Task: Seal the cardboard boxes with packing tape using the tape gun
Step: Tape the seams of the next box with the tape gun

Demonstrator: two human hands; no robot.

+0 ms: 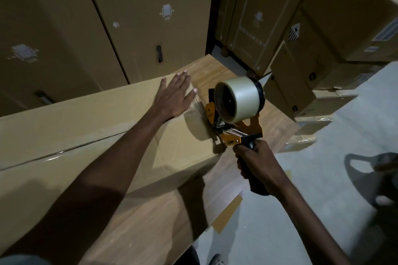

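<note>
Left hand point(174, 94) flat on the cardboard box point(86, 135), right hand point(256, 165) gripping the tape gun point(234, 114); top seam taped, end strip apparently underway.

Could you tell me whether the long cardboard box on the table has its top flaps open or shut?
Shut: the cardboard box has its flaps lying flat, with glossy tape along the seam.

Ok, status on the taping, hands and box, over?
Left hand flat on the cardboard box near its end. Right hand grips the tape gun, head at the box's end edge. Tape over the centre seam. Nothing in the way.
</note>
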